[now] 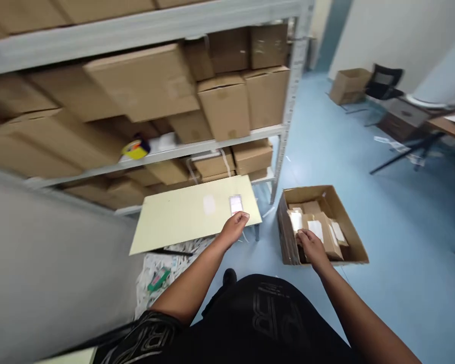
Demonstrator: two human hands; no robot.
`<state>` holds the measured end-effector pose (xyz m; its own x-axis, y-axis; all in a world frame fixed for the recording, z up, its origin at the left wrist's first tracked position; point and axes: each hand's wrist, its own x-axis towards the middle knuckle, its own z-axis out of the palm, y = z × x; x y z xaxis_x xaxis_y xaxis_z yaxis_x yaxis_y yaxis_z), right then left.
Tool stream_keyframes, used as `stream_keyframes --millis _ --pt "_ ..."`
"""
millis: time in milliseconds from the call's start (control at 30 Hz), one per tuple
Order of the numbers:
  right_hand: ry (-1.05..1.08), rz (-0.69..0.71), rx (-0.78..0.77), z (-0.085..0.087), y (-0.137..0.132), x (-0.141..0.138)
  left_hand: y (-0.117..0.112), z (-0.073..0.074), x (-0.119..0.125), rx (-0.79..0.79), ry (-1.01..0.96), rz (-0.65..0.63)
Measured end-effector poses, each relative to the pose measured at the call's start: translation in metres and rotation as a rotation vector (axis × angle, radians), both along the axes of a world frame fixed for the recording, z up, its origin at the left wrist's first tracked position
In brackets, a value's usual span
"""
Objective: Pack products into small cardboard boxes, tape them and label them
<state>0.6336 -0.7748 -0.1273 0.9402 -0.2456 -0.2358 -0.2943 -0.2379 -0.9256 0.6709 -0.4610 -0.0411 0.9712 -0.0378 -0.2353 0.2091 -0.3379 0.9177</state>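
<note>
My left hand (235, 227) is at the near edge of a pale yellow-green tabletop (174, 217), fingers curled and pinched on a small white label (236, 204) that lies on the top. Another white patch (209, 204) lies on the tabletop just left of it. My right hand (311, 246) reaches down into an open cardboard box (354, 237) on the floor, fingers curled over the small brown parcels (328, 230) with white labels packed inside. What its fingertips hold, if anything, is hidden.
A grey metal shelf rack (212, 145) full of cardboard boxes stands behind the table. A heap of printed sheets (163, 270) lies under the table. Blue floor stretches right toward a desk (447, 126), a black chair (382, 81) and another cardboard box (349, 85).
</note>
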Motion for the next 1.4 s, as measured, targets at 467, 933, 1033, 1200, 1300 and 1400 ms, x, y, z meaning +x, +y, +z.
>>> stream_keyframes --millis 467,933,1033,1200,1300,1400 --pt "0.030 0.639 0.039 0.023 0.250 -0.020 0.219 0.000 -0.234 -0.074 -0.045 0.655" --pt "0.069 1.013 -0.008 0.029 0.515 -0.130 0.398 -0.016 -0.442 -0.095 -0.057 1.044" --pt "0.072 1.149 -0.055 0.027 0.570 -0.139 0.417 -0.022 -0.473 -0.119 -0.047 1.182" --pt "0.111 1.373 -0.048 0.012 0.670 -0.152 0.439 -0.032 -0.508 -0.133 -0.015 1.395" --pt "0.129 1.531 -0.020 0.006 0.734 -0.164 0.451 -0.033 -0.523 -0.115 0.003 1.563" --pt "0.137 1.710 -0.012 0.007 0.793 -0.178 0.463 -0.029 -0.533 -0.095 -0.004 1.730"
